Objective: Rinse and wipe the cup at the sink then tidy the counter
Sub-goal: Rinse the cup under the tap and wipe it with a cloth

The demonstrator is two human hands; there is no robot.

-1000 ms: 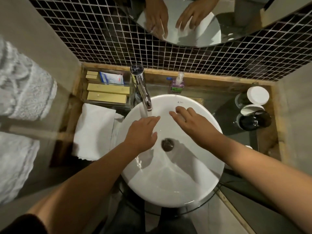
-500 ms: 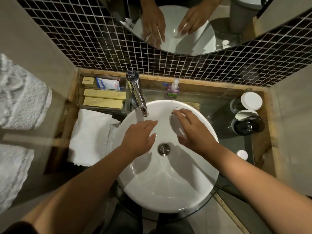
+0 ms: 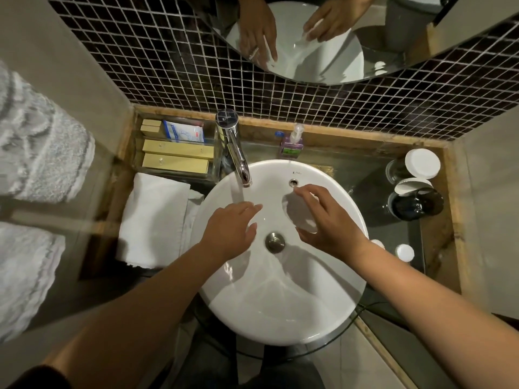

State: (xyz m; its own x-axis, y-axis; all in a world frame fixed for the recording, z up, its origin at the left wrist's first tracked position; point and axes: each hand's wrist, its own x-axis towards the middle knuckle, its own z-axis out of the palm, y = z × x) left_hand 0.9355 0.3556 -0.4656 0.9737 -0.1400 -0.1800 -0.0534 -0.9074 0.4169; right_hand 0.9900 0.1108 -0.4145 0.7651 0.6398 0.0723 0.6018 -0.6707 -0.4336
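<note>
While the water runs from the tap, two grey towels [image 3: 42, 153] hang at the far left, well apart from the sink. On the surface [image 3: 362, 175] next to them lies a folded white cloth [image 3: 151, 220], and behind it stands a clear box [image 3: 174, 153] with yellow packets and one blue and white sachet inside. The chrome tap [image 3: 234, 148] rises just right of this box and leans over the white sink [image 3: 280, 304]; a thin stream falls from its mouth. The left hand [image 3: 227, 234] is under this stream, above the basin, its grip spread open with the fingers loose and holding nothing. The round metal drain [image 3: 275, 242] sits between the two hands. A small pump bottle [image 3: 292, 143] stands behind the sink at the tiled wall. The right hand [image 3: 325, 223] is inside the basin, and its grip is curled around a clear cup [image 3: 297, 213], thumb on the near side and fingers on the far side; the cup is over the right half of the bowl, lying tilted. At the far right of the surface stand two dark jars [image 3: 415, 203] with white lids [image 3: 422, 164], and two small white caps [image 3: 404, 252] are near the right forearm.
</note>
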